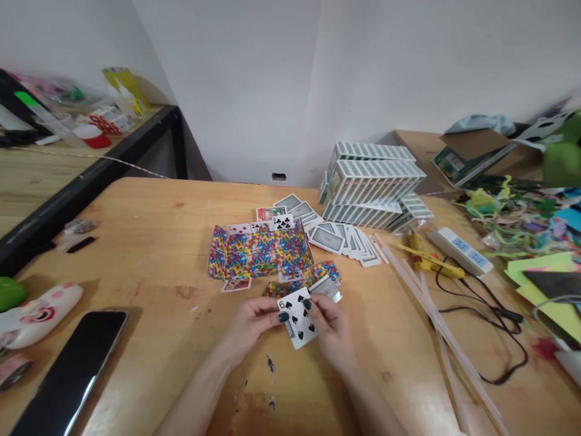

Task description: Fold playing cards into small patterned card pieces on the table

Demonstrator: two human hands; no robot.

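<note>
My left hand and my right hand both pinch a six of spades playing card low over the wooden table. Both thumbs with dark nails press on its top edge. Just beyond the card lie pieces of folded cards with a colourful pattern. Farther back stands a low open box shape made of cards covered in the same multicoloured print, with card faces along its back wall.
Stacked green card boxes and fanned face-down cards sit behind. A yellow glue gun, power strip, clear glue sticks and black cable lie right. A phone and a pink-and-white toy lie left.
</note>
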